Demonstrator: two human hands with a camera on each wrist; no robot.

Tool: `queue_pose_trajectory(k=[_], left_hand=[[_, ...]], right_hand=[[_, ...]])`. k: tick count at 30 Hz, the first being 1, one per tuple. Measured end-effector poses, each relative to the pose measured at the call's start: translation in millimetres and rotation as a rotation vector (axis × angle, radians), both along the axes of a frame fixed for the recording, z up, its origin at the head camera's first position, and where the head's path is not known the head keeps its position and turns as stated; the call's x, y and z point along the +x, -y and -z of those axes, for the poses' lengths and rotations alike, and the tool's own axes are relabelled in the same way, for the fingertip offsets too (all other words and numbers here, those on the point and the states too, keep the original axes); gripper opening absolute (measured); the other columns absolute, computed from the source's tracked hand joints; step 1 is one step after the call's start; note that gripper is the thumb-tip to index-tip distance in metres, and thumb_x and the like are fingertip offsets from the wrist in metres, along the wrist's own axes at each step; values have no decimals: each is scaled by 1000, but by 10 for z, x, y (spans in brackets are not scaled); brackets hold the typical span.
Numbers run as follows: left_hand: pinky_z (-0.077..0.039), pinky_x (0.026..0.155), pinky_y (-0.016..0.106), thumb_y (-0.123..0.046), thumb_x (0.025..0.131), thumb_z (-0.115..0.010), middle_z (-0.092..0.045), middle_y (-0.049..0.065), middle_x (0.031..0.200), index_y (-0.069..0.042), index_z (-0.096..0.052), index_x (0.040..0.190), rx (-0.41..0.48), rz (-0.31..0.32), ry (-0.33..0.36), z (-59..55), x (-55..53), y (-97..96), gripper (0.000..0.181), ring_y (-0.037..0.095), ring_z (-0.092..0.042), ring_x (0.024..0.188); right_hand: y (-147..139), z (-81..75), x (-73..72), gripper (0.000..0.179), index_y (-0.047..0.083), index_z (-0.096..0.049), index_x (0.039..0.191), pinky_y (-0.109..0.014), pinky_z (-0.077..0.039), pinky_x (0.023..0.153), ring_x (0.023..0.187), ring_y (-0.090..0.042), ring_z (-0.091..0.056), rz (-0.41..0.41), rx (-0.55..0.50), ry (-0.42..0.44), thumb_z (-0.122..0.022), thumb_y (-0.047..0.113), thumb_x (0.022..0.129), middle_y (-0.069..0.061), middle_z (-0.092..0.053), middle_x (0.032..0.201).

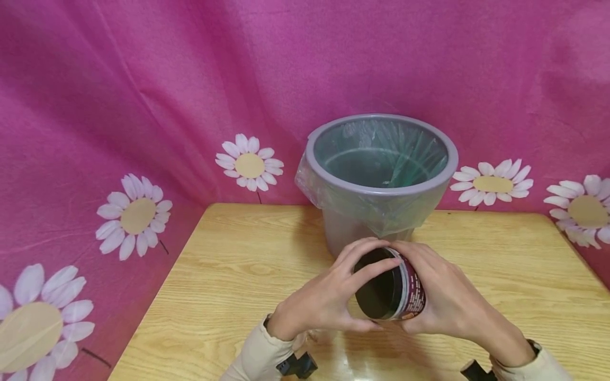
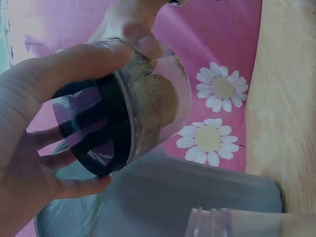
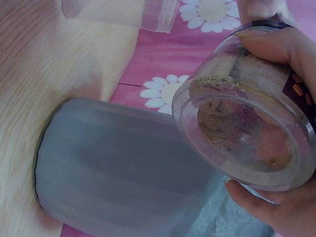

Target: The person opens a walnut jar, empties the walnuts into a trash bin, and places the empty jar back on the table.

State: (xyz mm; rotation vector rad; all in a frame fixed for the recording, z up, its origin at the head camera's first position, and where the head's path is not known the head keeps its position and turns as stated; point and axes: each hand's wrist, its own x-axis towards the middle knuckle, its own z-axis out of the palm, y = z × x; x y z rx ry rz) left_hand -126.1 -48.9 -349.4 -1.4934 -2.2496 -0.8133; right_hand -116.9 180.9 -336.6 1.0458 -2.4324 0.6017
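Over the table, both hands hold a clear plastic jar [image 3: 237, 133] with a black lid [image 1: 378, 296] and a dark printed label [image 1: 413, 296]. My left hand [image 1: 319, 296] grips the lid, thumb and fingers spread around it. Wrapped around the jar's body is my right hand [image 1: 450, 299]. The jar lies tilted, its lid facing back toward the head camera. Brownish residue shows through the base and wall in the wrist views. Just beyond the hands stands a grey bin [image 1: 381, 190] lined with a clear bag [image 1: 343, 203].
A second clear plastic container [image 2: 210, 224] shows at the bottom of the left wrist view, near the wooden table [image 1: 229, 264]. Behind the bin hangs a pink cloth [image 1: 286, 63] printed with white flowers. Dark wrist mounts [image 1: 297, 365] sit by the sleeves.
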Motion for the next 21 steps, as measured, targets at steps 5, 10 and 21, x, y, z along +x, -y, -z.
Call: queue_pose_trajectory(k=[5,10,21], left_hand=[[-31,109,26,-31,68,-87,-23,9,152,-17,-30,147,5,6,6,13,-17,2,99,19,-26,138],[-34,107,25,-38,67,-86,-27,6,149,-19,-30,147,24,-35,21,12,-18,-10,99,19,-31,133],[-32,107,22,-46,57,-91,-36,7,142,-16,-30,148,96,-112,60,13,10,-27,114,15,-36,131]], right_hand=[[2,10,0,111,4,-48,134,-46,-53,79,108,-19,-54,-1,-1,-4,-89,27,33,-6,-57,122],[2,-3,-5,111,5,-49,133,-46,-53,80,108,-19,-54,-4,-1,-3,-89,27,33,-5,-57,122],[-4,-15,-1,112,6,-48,135,-47,-53,80,110,-20,-54,-8,-3,-16,-90,29,33,-5,-56,124]])
